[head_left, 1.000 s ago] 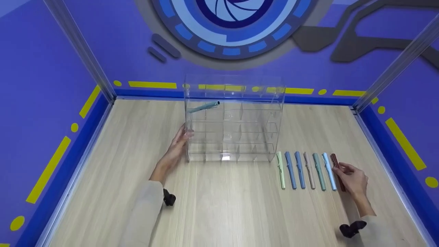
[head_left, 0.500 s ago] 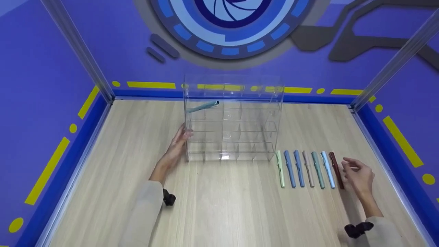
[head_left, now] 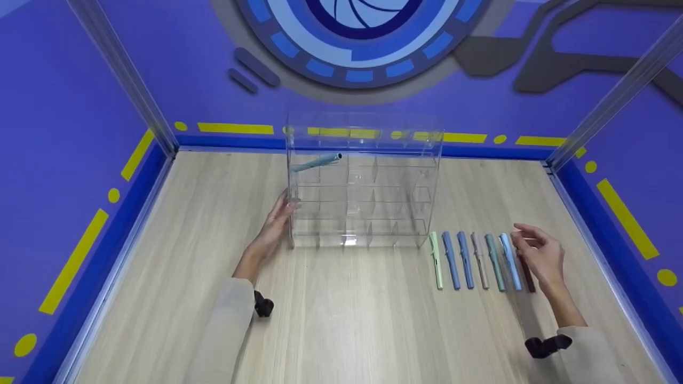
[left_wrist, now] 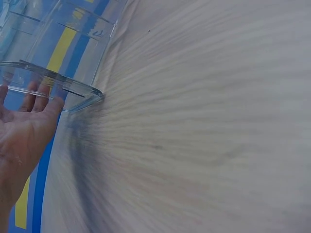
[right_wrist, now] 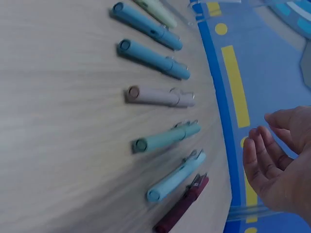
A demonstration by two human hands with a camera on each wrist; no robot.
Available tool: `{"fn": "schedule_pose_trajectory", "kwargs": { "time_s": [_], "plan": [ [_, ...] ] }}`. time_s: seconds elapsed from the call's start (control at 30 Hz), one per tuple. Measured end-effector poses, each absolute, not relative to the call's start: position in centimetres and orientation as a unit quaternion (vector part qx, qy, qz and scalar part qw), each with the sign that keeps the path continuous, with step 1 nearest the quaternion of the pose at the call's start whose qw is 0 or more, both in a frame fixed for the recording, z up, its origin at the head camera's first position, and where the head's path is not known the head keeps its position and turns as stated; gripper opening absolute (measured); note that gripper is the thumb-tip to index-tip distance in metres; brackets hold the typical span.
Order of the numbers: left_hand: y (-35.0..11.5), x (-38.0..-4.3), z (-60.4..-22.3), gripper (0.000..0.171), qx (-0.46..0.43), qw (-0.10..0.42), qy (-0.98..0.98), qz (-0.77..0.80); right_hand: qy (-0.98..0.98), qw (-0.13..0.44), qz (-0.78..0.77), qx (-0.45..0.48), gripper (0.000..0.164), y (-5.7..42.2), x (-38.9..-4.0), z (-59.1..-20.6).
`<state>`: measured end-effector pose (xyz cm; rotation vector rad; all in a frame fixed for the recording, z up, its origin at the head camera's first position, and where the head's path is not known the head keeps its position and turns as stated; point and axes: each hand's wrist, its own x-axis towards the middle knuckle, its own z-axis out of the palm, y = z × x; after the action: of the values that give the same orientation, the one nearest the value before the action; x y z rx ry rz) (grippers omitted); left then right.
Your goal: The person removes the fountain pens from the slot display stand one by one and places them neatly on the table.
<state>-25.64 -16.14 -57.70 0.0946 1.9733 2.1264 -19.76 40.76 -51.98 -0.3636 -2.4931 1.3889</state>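
A clear acrylic display rack (head_left: 363, 208) with several compartments stands upright at the middle back. My left hand (head_left: 275, 224) holds its left side panel, thumb at the front edge; in the left wrist view the fingertips reach the see-through panel. One teal pen (head_left: 317, 162) lies slanted in an upper left compartment. My right hand (head_left: 541, 256) hovers over the top of the dark red pen (right_wrist: 182, 206), fingers loosely bent and holding nothing. Left of that pen lie a light blue pen (head_left: 510, 261) and a green pen (head_left: 494, 262), side by side on the table.
The row continues leftward with a greyish-pink pen (head_left: 479, 261), two blue pens, one of them the blue pen (head_left: 451, 261), and a pale green pen (head_left: 436, 261) near the rack's right corner. Blue printed walls (head_left: 203, 106) enclose the wooden table (head_left: 341, 314) at back and sides.
My right hand lets go of the dark red pen, moves right, then comes back up and left over the pen's top end. The left hand stays at the rack.
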Motion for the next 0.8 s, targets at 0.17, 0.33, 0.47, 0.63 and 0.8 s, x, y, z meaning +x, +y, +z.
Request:
{"fn": "schedule_pose_trajectory", "kwargs": {
  "time_s": [0.17, 0.33, 0.47, 0.63, 0.8],
  "plan": [
    [-16.1, -25.4, -57.7, 0.066, 0.028, 0.113, 0.679, 0.725, -0.853, 0.131, 0.501, -0.067, 0.032, 38.6, -20.4, -51.5],
    [-15.9, -25.3, -57.7, 0.065, 0.030, 0.107, 0.677, 0.728, -0.846, 0.135, 0.515, -0.014, 0.030, 36.2, -20.7, -50.7],
    [-15.8, -25.3, -57.9, 0.064, 0.037, 0.106, 0.681, 0.724, -0.841, 0.123, 0.526, -0.003, 0.031, 34.5, -21.0, -50.1],
    [-15.9, -25.3, -58.1, 0.063, 0.034, 0.102, 0.675, 0.730, -0.830, 0.108, 0.546, 0.022, 0.031, 31.9, -22.1, -49.1],
    [-16.0, -25.5, -58.0, 0.065, 0.036, 0.103, 0.677, 0.728, -0.797, 0.115, 0.591, 0.045, 0.028, 29.2, -23.1, -48.1]
  ]
}}
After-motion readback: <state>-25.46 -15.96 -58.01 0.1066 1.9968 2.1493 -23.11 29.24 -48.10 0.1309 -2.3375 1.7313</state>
